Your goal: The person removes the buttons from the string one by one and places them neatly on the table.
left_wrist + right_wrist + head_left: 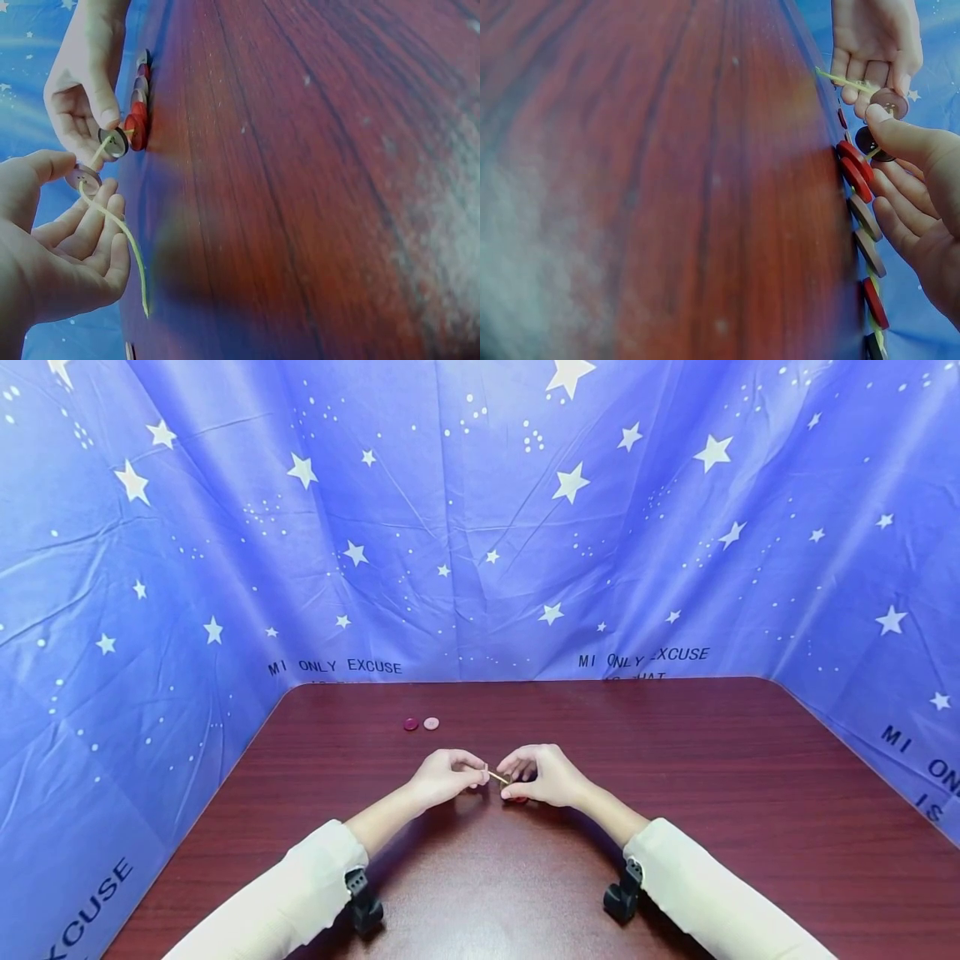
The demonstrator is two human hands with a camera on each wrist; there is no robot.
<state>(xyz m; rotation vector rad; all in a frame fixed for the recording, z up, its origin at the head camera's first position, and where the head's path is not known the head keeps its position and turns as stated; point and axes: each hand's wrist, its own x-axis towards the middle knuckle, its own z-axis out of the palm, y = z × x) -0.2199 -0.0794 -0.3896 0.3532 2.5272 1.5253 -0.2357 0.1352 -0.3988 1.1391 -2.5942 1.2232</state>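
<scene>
My left hand (446, 777) pinches a brown button (84, 180) between thumb and fingers. A yellow cord (137, 255) passes through this button, and its loose end hangs below the left fingers in the left wrist view. Just across from it, my right hand (553, 775) holds a dark button (115, 144) on the same cord, a short stretch of which spans the two buttons. Beyond the dark one, red buttons (855, 171) and grey-brown buttons (866, 217) are strung in a row near the right hand.
Two loose buttons, one dark red (410, 724) and one pale pink (431, 724), lie side by side farther back on the dark wooden table (712, 827). A blue star-patterned curtain (465, 527) surrounds the table's back and sides.
</scene>
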